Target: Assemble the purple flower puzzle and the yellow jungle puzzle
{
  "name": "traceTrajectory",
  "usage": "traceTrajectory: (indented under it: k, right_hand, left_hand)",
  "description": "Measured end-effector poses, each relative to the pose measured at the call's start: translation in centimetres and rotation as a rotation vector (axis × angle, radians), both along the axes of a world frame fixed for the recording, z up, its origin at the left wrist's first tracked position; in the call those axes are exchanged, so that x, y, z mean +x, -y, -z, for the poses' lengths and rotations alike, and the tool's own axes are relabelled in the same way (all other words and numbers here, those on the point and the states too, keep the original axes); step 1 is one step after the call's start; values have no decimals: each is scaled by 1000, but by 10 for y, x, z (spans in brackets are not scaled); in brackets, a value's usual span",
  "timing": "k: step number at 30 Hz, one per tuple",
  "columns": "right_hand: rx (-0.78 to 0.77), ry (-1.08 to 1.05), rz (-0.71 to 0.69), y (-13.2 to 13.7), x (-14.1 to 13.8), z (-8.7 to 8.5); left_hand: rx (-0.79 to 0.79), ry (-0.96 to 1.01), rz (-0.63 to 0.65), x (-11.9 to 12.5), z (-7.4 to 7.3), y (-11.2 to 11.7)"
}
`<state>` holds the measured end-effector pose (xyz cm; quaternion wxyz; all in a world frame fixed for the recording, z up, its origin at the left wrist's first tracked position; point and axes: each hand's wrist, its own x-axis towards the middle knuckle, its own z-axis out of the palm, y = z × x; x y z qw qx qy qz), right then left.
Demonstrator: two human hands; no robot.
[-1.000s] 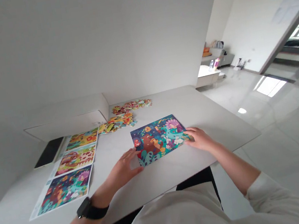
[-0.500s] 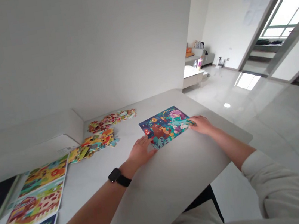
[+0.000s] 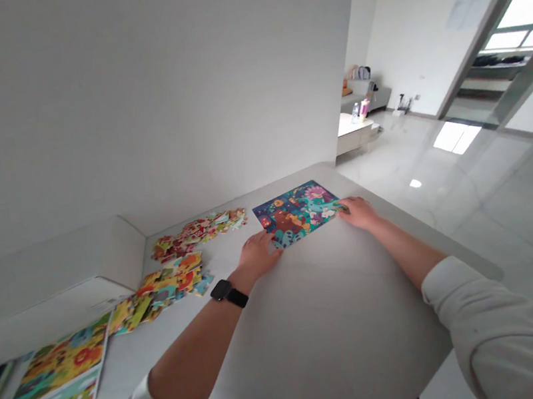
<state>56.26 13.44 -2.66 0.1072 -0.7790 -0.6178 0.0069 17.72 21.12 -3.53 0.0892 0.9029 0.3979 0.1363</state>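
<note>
A colourful animal jigsaw puzzle (image 3: pixel 294 214), which looks fully joined, lies flat on the white table (image 3: pixel 317 326). At its near left corner is my left hand (image 3: pixel 259 256), thumb and fingers pressed against the edge. My right hand (image 3: pixel 358 213) grips the right edge, its fingertips on the picture. The palms hide both of these corners in part. A black watch (image 3: pixel 228 293) is on my left wrist.
Loose red and pink puzzle pieces (image 3: pixel 201 232) lie by the wall. A pile of yellow and orange pieces (image 3: pixel 173 282) sits nearer. Printed picture sheets (image 3: pixel 58 387) lie at the left, beside a white box-like ledge (image 3: pixel 118 256). The table's right edge borders a shiny floor (image 3: pixel 501 209).
Both hands have shifted with the puzzle a little toward the wall. The view has turned slightly, so the lowest picture sheet has mostly left the frame.
</note>
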Motion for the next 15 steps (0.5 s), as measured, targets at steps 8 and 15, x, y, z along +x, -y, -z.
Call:
traceTrajectory:
  k: [8,15]
  right_hand:
    - [46,-27,95,-35,-6,8]
    - [164,-49,181,-42,-9,18]
  left_hand:
    - [46,39,-52,8,12,-27]
    - [50,84,-96,18,16,-35]
